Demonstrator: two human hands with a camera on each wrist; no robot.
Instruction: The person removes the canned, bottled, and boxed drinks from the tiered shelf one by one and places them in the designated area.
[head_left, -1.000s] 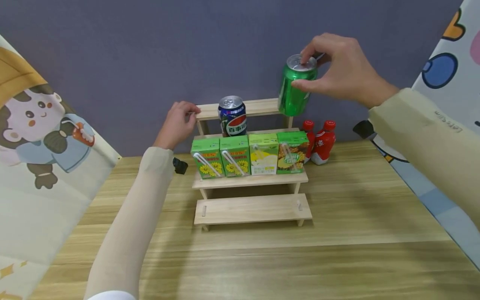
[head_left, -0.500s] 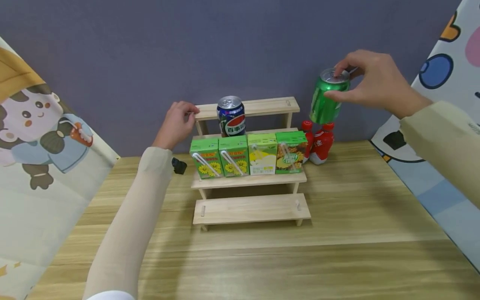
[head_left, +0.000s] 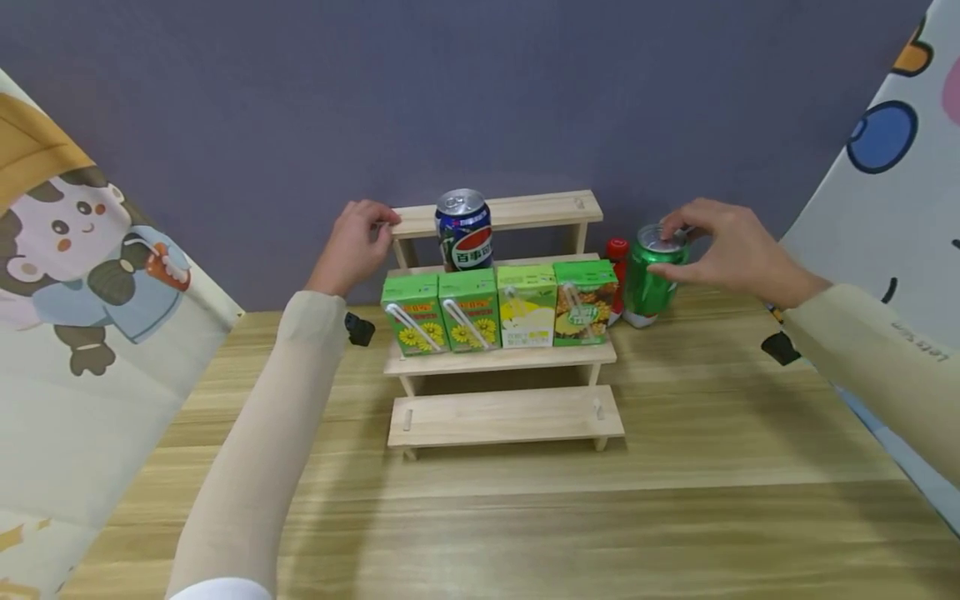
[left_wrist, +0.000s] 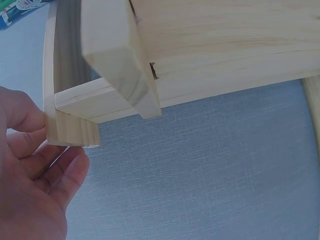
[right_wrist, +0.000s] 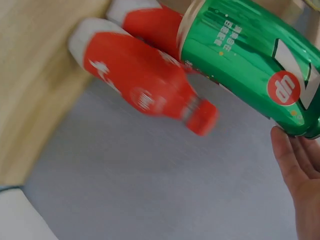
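My right hand [head_left: 723, 250] holds a green 7UP can [head_left: 651, 279] by its top rim, thumb on the near side and fingers over the far side. In the head view the can overlaps one of two red bottles [right_wrist: 142, 75] with white bases, beside the stepped wooden shelf's right end. With my left hand [head_left: 356, 246] I pinch the left end of the stepped shelf's top board [left_wrist: 77, 127] between thumb and fingers. A blue Pepsi can [head_left: 465, 237] stands behind the row of juice boxes, left of the shelf's middle.
Several green and yellow juice boxes [head_left: 470, 312] stand side by side on a middle step. The lowest step [head_left: 502, 417] is bare wood. Behind the shelf rises a grey-blue wall [head_left: 300, 108], with cartoon panels [head_left: 90, 275] on both sides.
My right hand has carried the 7UP can right and then down, from above the top board's right end to in front of a red bottle. My left hand stays at the board's end.
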